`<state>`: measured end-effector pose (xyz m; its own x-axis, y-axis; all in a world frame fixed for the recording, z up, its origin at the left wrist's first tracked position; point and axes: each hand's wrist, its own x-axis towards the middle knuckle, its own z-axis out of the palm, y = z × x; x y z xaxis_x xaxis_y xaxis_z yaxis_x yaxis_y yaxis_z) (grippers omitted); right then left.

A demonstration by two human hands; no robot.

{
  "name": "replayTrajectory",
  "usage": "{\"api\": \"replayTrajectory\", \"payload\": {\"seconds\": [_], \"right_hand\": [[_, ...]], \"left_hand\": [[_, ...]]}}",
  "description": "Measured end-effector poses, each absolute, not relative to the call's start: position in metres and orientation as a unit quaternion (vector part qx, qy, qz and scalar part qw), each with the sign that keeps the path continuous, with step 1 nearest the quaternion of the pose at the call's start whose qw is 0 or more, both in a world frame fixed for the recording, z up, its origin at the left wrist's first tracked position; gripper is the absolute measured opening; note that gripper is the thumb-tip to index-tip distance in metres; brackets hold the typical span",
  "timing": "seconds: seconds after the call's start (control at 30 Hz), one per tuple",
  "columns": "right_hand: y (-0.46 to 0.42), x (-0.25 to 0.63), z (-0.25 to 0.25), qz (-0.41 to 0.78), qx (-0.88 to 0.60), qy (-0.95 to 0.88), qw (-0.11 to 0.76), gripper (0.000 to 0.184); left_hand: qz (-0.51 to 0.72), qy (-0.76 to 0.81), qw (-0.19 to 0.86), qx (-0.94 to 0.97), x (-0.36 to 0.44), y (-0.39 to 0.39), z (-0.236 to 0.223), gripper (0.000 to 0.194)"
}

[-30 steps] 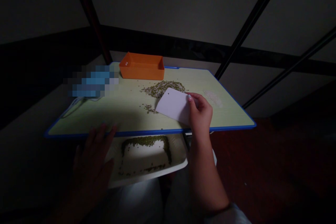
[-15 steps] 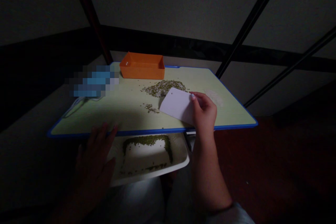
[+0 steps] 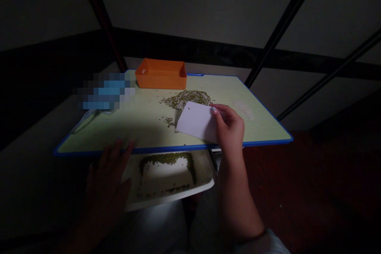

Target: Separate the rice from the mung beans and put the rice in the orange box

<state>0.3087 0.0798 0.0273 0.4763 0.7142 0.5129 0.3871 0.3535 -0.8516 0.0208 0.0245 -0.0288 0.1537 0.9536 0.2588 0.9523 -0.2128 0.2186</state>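
My right hand (image 3: 230, 129) pinches a flat white scraper (image 3: 198, 121) between thumb and fingers, its lower edge against or just over the tabletop. One small dark spot shows near its upper left corner. Behind it lies a pile of green beans mixed with white grains (image 3: 190, 98), partly covered by the scraper. A few loose beans (image 3: 168, 121) are scattered at its left edge. My left hand (image 3: 108, 176), dim in shadow, has its fingers spread at the near table edge, beside a white tray (image 3: 205, 182) with green beans (image 3: 166, 158) along its inner sides.
An orange open box (image 3: 162, 82) stands at the back of the pale green table (image 3: 143, 131) with its blue rim. White grains (image 3: 242, 109) lie spread at the right. A blurred-out blue object (image 3: 108, 91) with a white cord sits at the left. Panelled walls rise behind.
My right hand has moved slightly left with the scraper, bringing its left edge up to the loose beans. My left hand stays where it was.
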Motion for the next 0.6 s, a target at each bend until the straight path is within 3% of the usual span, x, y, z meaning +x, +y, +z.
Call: {"api": "replayTrajectory", "payload": {"seconds": [0.6], "right_hand": [[0.074,0.311,0.03,0.119,-0.555,-0.493,0.659,0.016]], "left_hand": [[0.188,0.629,0.031,0.754,0.029,0.019,-0.019,0.057]]}}
